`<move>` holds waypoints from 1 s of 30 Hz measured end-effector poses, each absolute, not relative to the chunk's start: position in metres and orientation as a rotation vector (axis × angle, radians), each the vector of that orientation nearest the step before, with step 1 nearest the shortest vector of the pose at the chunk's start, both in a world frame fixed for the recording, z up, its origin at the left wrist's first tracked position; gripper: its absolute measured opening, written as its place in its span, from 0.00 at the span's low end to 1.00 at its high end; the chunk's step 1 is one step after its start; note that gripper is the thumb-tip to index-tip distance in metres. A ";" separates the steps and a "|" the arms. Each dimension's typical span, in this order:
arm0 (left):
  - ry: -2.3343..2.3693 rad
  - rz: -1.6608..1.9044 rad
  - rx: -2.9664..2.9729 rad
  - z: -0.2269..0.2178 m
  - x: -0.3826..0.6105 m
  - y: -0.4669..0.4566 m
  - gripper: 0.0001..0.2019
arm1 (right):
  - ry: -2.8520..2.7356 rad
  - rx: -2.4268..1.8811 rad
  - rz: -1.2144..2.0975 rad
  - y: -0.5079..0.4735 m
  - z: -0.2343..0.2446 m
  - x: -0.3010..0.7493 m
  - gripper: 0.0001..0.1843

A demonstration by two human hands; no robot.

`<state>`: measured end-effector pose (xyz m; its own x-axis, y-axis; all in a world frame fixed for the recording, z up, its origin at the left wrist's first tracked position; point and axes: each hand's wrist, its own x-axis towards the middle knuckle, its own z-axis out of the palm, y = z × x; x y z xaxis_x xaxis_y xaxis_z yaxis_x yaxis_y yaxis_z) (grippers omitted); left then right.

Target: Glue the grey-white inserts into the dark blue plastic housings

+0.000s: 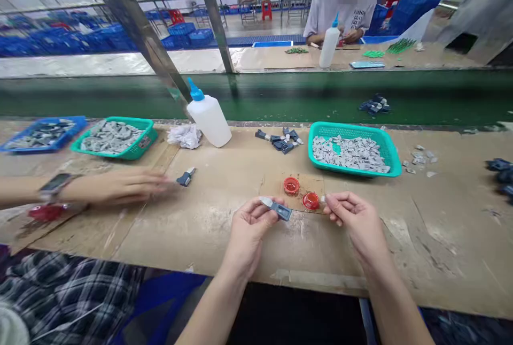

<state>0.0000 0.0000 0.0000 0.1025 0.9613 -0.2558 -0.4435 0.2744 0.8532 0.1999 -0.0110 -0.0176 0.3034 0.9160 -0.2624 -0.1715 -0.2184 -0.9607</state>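
My left hand [254, 227] pinches a dark grey-blue plastic part [282, 210] with a pale grey tip, held above the cardboard-covered table. To its right, my right hand [350, 214] is closed on a small pale grey piece [324, 199] at the fingertips. Between the hands, slightly beyond them, two small red caps [291, 185] with glossy insides rest on a square of cardboard. Farther back stands a teal basket [395, 160] filled with small pale grey pieces. Several dark parts [282, 144] lie in a loose pile to the left of that basket.
A co-worker's hand [124, 184] reaches in from the left toward a dark part [185, 177]. A white bottle [210, 120] with a blue nozzle stands behind. Another teal basket [148, 139] and a blue tray [76, 123] sit at the left. A green belt [272, 99] crosses beyond.
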 end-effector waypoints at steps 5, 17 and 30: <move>0.970 1.219 0.738 0.000 0.019 -0.005 0.11 | -0.818 -1.364 1.245 -0.031 0.013 0.189 0.13; 0.917 1.294 0.768 0.008 0.032 -0.013 0.12 | -0.916 -1.294 1.359 -0.028 0.022 0.174 0.14; 0.770 1.364 0.978 0.013 0.037 -0.015 0.12 | -1.020 -1.118 1.693 -0.024 0.019 0.185 0.19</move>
<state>0.0373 -0.0148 0.0128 0.0845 0.9918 0.0964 -0.4299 -0.0510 0.9014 0.1850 -0.0236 0.0194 -0.2452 0.9340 -0.2599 -0.2068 -0.3123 -0.9272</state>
